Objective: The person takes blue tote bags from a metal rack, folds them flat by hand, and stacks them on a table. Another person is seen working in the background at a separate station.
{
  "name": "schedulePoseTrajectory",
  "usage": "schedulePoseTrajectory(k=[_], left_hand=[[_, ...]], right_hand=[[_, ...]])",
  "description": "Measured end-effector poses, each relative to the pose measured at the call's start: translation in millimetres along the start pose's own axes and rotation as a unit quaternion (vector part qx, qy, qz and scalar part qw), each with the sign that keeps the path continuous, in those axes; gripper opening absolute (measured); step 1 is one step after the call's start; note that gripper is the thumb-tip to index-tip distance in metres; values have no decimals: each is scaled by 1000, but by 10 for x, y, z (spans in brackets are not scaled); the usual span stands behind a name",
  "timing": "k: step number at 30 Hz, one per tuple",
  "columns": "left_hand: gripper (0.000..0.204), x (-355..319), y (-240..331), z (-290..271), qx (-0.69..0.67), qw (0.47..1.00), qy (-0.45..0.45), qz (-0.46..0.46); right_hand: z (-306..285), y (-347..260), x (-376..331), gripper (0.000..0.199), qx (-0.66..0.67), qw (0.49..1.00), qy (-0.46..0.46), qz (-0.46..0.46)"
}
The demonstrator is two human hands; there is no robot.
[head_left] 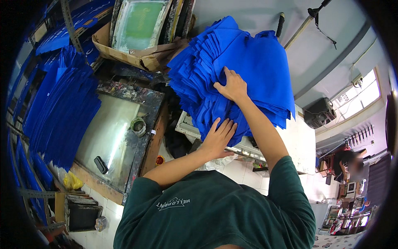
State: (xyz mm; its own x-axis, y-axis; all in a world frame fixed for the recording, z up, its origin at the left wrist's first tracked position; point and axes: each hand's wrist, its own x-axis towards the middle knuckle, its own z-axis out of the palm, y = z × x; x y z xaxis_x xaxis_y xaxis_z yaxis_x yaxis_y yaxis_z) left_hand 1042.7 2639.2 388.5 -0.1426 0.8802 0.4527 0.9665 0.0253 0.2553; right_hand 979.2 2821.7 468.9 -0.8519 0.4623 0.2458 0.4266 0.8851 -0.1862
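Observation:
A thick pile of blue fabric sheets [265,70], its layers fanned out along the left side, fills the space before me. My left hand [219,139] lies against the bunched near edge of the pile, fingers spread and thumb apart. Farther up, my right hand [234,86] rests on top where the fanned layers meet the smooth upper sheet. Its index finger and thumb are apart, and the other fingers bend slightly. Neither hand visibly grips a sheet. The pile hides most of the white surface [296,145] beneath it.
To the left stands a stained glass-topped table [110,128] with a small can [138,126] and a black block [100,164]. Blue sheets [62,112] hang on a rack beyond it. Framed screens [141,25] lean in a cardboard box [120,56]. A person [348,162] is at far right.

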Motion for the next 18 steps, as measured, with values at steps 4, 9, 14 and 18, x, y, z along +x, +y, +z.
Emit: schedulePoseTrajectory(k=[4,9,14,18], left_hand=[[102,1,-6,-20,9,1000,1,-2],[102,-10,-8,13,22,1000,-19,-3],[106,-21,4,23,56,998,-21,3],[106,-68,-11,7,48,999,2,12]], right_hand=[[61,-81,-70,94,-79,996,14,-24],[69,-240,-27,103,-130,989,58,22],[200,-481,79,95,-137,984,92,67],[319,-470,194,82,-127,977,140,97]])
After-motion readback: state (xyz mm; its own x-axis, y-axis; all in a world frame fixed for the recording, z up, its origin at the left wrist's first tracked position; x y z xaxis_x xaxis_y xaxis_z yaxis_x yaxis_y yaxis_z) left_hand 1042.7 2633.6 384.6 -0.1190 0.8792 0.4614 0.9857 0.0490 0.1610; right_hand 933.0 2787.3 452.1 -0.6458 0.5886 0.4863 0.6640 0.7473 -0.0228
